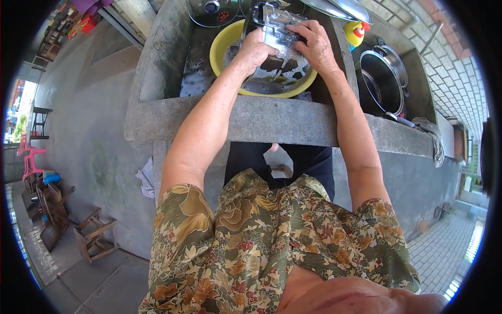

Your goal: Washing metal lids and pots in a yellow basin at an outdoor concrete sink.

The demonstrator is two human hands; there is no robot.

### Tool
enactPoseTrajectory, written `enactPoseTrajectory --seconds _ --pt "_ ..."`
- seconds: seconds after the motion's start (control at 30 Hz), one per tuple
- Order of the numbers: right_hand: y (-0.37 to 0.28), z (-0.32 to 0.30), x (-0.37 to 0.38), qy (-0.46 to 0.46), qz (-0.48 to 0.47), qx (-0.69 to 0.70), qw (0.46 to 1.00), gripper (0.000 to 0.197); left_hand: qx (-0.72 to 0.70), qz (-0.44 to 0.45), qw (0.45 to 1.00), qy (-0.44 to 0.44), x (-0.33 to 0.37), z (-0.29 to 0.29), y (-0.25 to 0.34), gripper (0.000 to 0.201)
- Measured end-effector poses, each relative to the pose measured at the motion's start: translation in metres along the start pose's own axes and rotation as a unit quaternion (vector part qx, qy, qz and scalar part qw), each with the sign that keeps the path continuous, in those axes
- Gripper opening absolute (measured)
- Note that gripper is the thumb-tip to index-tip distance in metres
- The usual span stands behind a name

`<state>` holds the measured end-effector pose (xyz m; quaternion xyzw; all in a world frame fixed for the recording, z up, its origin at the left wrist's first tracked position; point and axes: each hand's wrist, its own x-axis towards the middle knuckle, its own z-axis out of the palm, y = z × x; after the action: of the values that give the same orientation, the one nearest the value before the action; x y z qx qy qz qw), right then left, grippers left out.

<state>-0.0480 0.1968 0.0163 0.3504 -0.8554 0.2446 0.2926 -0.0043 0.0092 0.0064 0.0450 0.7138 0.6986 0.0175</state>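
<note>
Over a yellow basin (278, 95) in a concrete sink, my hands hold a clear, box-shaped container (282, 32) with a dark rim, tilted and wet. My left hand (255, 52) grips its near left side, the thumb pressed against the clear wall. My right hand (317, 48) bends its fingers onto the right side of the same container. Whether a cloth or sponge lies under those fingers I cannot tell. Sudsy water (277, 78) with dark shapes in it shows in the basin below.
Glass lids (213, 7) lie at the sink's far side, and a metal lid (342, 7) at the far right. A yellow bottle (355, 35) with a red top stands beside dark pots (380, 83). A grey cloth (433, 137) hangs over the right ledge.
</note>
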Motion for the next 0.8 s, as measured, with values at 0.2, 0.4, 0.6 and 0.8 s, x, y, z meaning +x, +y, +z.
enactPoseTrajectory --seconds 0.2,0.4,0.6,0.8 --pt "-0.016 -0.008 0.011 0.047 0.106 0.153 0.981 0.038 -0.029 0.019 0.999 -0.037 0.005 -0.003 -0.01 0.044" --pt "0.003 0.002 0.019 0.041 -0.068 -0.013 0.997 0.048 0.053 0.031 0.994 -0.092 0.0 0.0 -0.002 0.041" --pt "0.041 0.009 0.007 0.045 0.057 -0.08 0.994 0.039 -0.017 0.048 0.998 -0.04 0.017 -0.013 -0.018 0.044" --pt "-0.019 0.005 -0.003 -0.053 -0.024 0.068 0.996 0.036 0.009 -0.053 0.998 -0.027 0.01 -0.023 -0.018 0.036"
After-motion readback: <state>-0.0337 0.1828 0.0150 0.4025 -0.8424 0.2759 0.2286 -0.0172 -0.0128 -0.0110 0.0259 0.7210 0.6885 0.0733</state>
